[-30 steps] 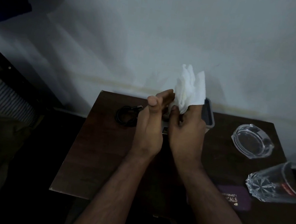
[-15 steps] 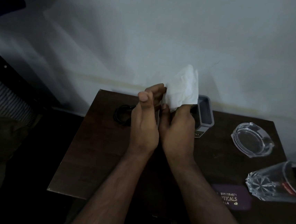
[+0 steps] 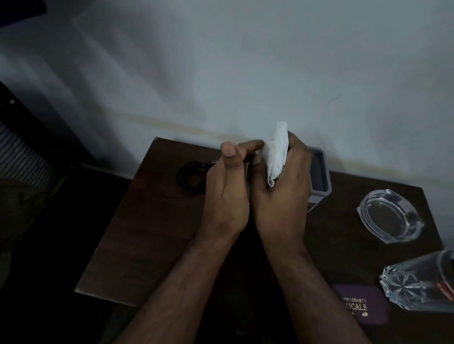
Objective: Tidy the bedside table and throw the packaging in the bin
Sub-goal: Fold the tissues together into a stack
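Both my hands are raised together above the dark wooden bedside table (image 3: 144, 241). My right hand (image 3: 284, 194) is closed around a crumpled white tissue (image 3: 277, 151), which sticks out above the fingers. My left hand (image 3: 227, 188) is beside it, thumb up, with its fingertips touching the tissue's left edge. A grey open box (image 3: 321, 175) stands behind my right hand, partly hidden by it.
A coiled black cable (image 3: 190, 176) lies at the table's back left. A glass ashtray (image 3: 390, 215) sits at the right, a cut-glass tumbler (image 3: 426, 279) lies on its side at the right edge, and a purple card case (image 3: 360, 306) is in front. White wall behind.
The tissue was spread tall above my fingers; now it is squeezed smaller inside my right hand. Both hands stayed over the table's middle.
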`<control>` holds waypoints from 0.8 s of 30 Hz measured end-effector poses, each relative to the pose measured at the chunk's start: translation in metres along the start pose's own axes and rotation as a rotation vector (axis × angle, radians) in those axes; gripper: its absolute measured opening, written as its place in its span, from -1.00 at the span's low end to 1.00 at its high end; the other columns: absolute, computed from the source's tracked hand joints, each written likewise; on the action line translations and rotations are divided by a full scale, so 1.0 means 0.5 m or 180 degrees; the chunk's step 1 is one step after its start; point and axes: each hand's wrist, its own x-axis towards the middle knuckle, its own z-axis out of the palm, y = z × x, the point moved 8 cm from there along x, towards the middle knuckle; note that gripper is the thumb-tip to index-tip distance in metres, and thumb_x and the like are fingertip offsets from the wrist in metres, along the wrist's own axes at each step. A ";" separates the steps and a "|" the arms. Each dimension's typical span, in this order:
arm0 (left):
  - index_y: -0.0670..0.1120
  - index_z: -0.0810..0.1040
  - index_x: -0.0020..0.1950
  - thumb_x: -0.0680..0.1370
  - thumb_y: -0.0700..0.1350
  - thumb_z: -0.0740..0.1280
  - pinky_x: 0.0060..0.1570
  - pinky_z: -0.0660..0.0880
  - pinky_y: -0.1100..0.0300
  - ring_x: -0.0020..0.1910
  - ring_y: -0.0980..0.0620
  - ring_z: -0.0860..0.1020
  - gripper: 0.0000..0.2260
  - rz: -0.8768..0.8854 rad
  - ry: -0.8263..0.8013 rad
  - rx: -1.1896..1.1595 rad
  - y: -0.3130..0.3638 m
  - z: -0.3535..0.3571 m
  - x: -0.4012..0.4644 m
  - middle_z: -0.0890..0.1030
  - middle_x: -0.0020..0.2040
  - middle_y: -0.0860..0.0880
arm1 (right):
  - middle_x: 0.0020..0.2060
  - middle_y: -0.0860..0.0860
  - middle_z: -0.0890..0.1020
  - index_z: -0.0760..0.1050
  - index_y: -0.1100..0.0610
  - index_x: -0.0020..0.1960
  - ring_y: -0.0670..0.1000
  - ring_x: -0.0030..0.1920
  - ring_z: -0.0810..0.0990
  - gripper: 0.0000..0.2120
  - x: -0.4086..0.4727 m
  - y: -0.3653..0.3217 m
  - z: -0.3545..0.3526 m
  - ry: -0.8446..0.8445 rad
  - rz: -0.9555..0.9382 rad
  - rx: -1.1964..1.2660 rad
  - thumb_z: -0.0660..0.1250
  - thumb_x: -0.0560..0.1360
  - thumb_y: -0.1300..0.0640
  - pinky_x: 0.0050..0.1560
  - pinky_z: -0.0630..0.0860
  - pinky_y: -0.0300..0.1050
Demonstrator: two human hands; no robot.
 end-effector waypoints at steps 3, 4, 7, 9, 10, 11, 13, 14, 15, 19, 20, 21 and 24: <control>0.00 0.66 0.19 0.55 0.36 -0.17 0.12 0.45 0.46 0.16 0.27 0.63 -0.27 -0.0126 0.0021 -0.0048 -0.002 0.000 -0.005 0.73 0.04 0.15 | 0.15 0.04 0.53 0.44 0.19 0.37 -0.04 0.15 0.52 -0.63 -0.002 0.005 0.012 -0.0148 -0.0010 -0.0014 0.36 0.58 0.25 0.12 0.46 -0.28; 0.06 0.66 0.17 0.54 0.36 -0.17 0.10 0.42 0.50 0.14 0.31 0.62 -0.31 -0.0208 0.0022 -0.0069 -0.005 0.001 -0.006 0.72 0.01 0.22 | 0.16 0.03 0.54 0.44 0.18 0.39 -0.04 0.16 0.53 -0.62 -0.002 0.008 0.016 -0.0211 0.0017 0.0010 0.35 0.58 0.26 0.13 0.46 -0.28; 0.02 0.66 0.21 0.52 0.40 -0.19 0.10 0.39 0.53 0.16 0.31 0.61 -0.24 -0.0235 -0.0120 -0.0056 -0.008 0.008 -0.005 0.72 0.05 0.18 | 0.16 0.01 0.57 0.45 0.13 0.40 -0.07 0.17 0.55 -0.60 -0.001 0.008 0.015 -0.0257 0.0048 0.0002 0.35 0.58 0.26 0.13 0.49 -0.27; -0.06 0.66 0.25 0.53 0.43 -0.20 0.13 0.39 0.49 0.18 0.27 0.61 -0.17 -0.0132 -0.0201 0.0028 -0.009 0.012 -0.004 0.71 0.10 0.09 | 0.13 -0.02 0.58 0.48 0.15 0.38 -0.15 0.11 0.55 -0.62 0.003 0.007 0.006 -0.0134 0.0058 0.0021 0.34 0.57 0.28 0.08 0.46 -0.35; -0.06 0.66 0.26 0.52 0.47 -0.21 0.17 0.40 0.45 0.21 0.25 0.60 -0.13 -0.0104 -0.0198 0.0066 -0.011 0.012 -0.003 0.71 0.12 0.07 | 0.11 -0.02 0.58 0.49 0.16 0.36 -0.17 0.07 0.54 -0.64 0.007 0.007 0.001 -0.0057 0.0070 0.0018 0.33 0.57 0.29 0.06 0.43 -0.41; -0.06 0.66 0.27 0.50 0.51 -0.22 0.20 0.40 0.40 0.23 0.22 0.60 -0.10 -0.0088 -0.0165 0.0113 -0.014 0.010 -0.001 0.71 0.14 0.07 | 0.09 -0.01 0.59 0.50 0.17 0.34 -0.16 0.06 0.54 -0.66 0.010 0.008 -0.002 0.0020 0.0089 -0.0024 0.32 0.57 0.28 0.05 0.41 -0.44; -0.03 0.66 0.27 0.46 0.55 -0.24 0.20 0.40 0.37 0.21 0.20 0.59 -0.06 -0.0102 -0.0044 0.0193 -0.018 0.004 0.001 0.70 0.12 0.07 | 0.07 0.02 0.59 0.53 0.17 0.30 -0.15 0.03 0.51 -0.71 0.017 0.013 -0.002 0.0132 0.0171 -0.0131 0.32 0.59 0.23 0.03 0.37 -0.48; -0.02 0.66 0.27 0.46 0.54 -0.25 0.16 0.40 0.42 0.19 0.23 0.59 -0.07 -0.0128 0.0011 0.0182 -0.018 0.002 0.002 0.70 0.11 0.08 | 0.07 0.03 0.58 0.54 0.16 0.30 -0.19 0.00 0.49 -0.72 0.020 0.015 0.001 0.0161 0.0235 -0.0138 0.33 0.59 0.21 0.01 0.36 -0.50; -0.02 0.66 0.26 0.47 0.51 -0.25 0.12 0.39 0.49 0.17 0.28 0.59 -0.09 -0.0156 0.0066 0.0131 -0.018 0.002 0.001 0.70 0.09 0.12 | 0.07 0.03 0.57 0.55 0.15 0.30 -0.23 -0.03 0.46 -0.71 0.022 0.018 0.004 0.0175 0.0295 -0.0132 0.35 0.58 0.20 0.00 0.34 -0.53; 0.17 0.59 0.26 0.38 0.57 -0.27 0.12 0.38 0.46 0.15 0.36 0.56 -0.14 -0.0384 0.0270 0.0096 -0.027 0.003 -0.001 0.67 0.08 0.20 | 0.10 0.00 0.54 0.53 0.10 0.31 -0.31 -0.05 0.45 -0.68 0.026 0.030 0.021 0.0088 0.0424 -0.0176 0.40 0.57 0.19 -0.04 0.36 -0.52; 0.29 0.57 0.20 0.37 0.59 -0.28 0.16 0.39 0.38 0.14 0.35 0.56 -0.20 -0.0394 0.0253 0.0149 -0.030 0.005 -0.001 0.67 0.06 0.23 | 0.10 0.01 0.54 0.52 0.11 0.30 -0.27 -0.05 0.45 -0.69 0.025 0.035 0.025 0.0049 0.0447 -0.0205 0.40 0.57 0.19 -0.05 0.40 -0.47; 0.35 0.57 0.14 0.37 0.60 -0.29 0.22 0.41 0.28 0.14 0.33 0.57 -0.24 -0.0395 0.0225 0.0212 -0.034 0.007 0.001 0.67 0.05 0.24 | 0.09 0.02 0.55 0.52 0.11 0.29 -0.23 -0.04 0.46 -0.71 0.024 0.039 0.028 0.0027 0.0460 -0.0224 0.39 0.57 0.19 -0.04 0.44 -0.39; 0.21 0.62 0.20 0.41 0.59 -0.31 0.40 0.36 0.01 0.24 0.14 0.56 -0.13 -0.0411 0.0190 0.0295 -0.046 0.005 0.007 0.67 0.12 0.10 | 0.05 0.02 0.58 0.52 0.11 0.25 -0.06 0.01 0.55 -0.75 0.018 0.043 0.031 -0.0032 0.0438 -0.0128 0.36 0.57 0.21 0.00 0.53 -0.15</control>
